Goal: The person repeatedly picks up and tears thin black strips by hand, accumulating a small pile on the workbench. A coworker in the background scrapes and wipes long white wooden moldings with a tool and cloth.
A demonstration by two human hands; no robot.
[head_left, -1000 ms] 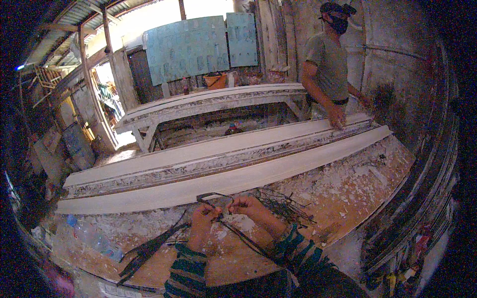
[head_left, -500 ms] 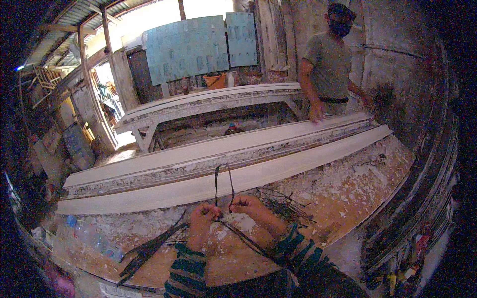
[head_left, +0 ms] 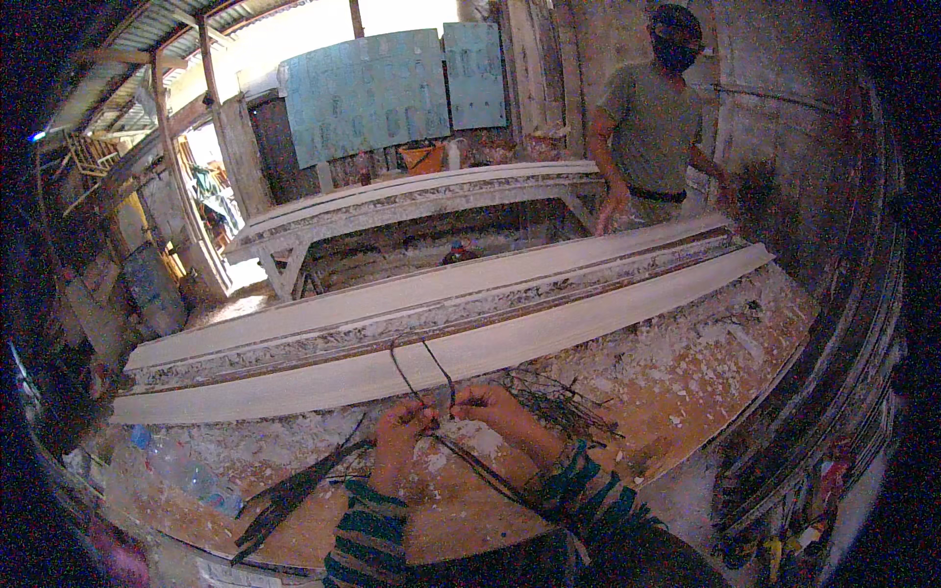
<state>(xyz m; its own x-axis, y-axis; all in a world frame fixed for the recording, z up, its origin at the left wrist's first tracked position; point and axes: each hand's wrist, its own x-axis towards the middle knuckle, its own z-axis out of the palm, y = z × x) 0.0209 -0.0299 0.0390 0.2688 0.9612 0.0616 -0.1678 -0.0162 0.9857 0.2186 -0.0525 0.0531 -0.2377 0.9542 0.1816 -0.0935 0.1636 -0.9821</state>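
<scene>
My left hand [head_left: 405, 423] and my right hand [head_left: 487, 407] are close together above the messy workbench, fingers pinched. Between them they hold a thin black strip [head_left: 438, 364], bent into a narrow loop that stands up in front of the near white plank-like length [head_left: 323, 383]. From the hands, a dark length of strip [head_left: 487, 472] runs down toward my right forearm. Beside my left wrist lies a bundle of flat black strips [head_left: 294, 495]. A tangle of thin black strands [head_left: 559, 407] sits just beyond my right hand.
A second long white length [head_left: 392, 291] lies farther back. A clear plastic bottle [head_left: 191, 475] rests at the left on the bench [head_left: 676, 431], which is strewn with white flakes. Across stand a white bench [head_left: 412, 201] and a masked co-worker [head_left: 652, 127].
The loop of black strip has tipped to the left and looks wider. My hands stay nearly in place. The co-worker has shifted slightly right, one hand lifting off the far white length.
</scene>
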